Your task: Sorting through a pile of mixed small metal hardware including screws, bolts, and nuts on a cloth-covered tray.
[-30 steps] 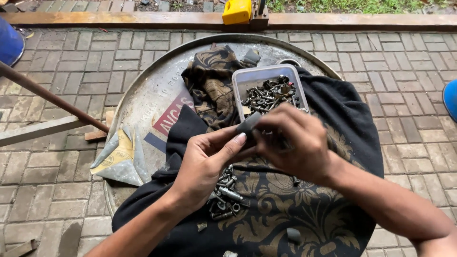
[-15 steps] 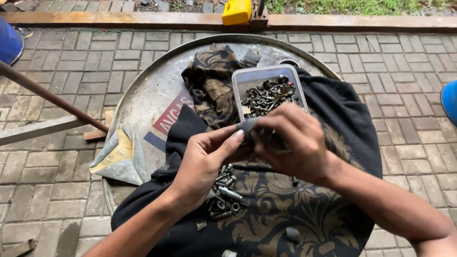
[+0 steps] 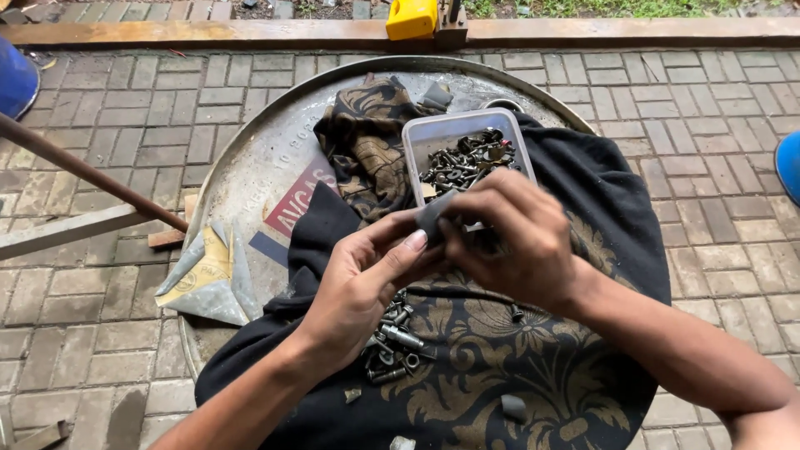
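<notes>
My left hand (image 3: pixel 367 279) and my right hand (image 3: pixel 512 237) meet over a black cloth with a gold pattern (image 3: pixel 500 367). Between their fingertips is a small grey strip, like sandpaper (image 3: pixel 433 214); both hands pinch it, and whatever it wraps is hidden. Just beyond the hands stands a clear plastic tub (image 3: pixel 425 137) holding several dark bolts and nuts (image 3: pixel 467 158). A small heap of bolts (image 3: pixel 396 346) lies on the cloth under my left wrist.
The cloth covers a round metal drum lid (image 3: pixel 267 158) on brick paving. Torn grey-and-yellow sandpaper sheets (image 3: pixel 208 279) lie at its left edge. A rusty rod (image 3: pixel 83 171) slants in from the left. A yellow object (image 3: pixel 411 17) sits on the wooden beam beyond.
The hands stay together over the cloth; the fingers shift slightly around the grey strip, which tilts a little. Nothing else has moved.
</notes>
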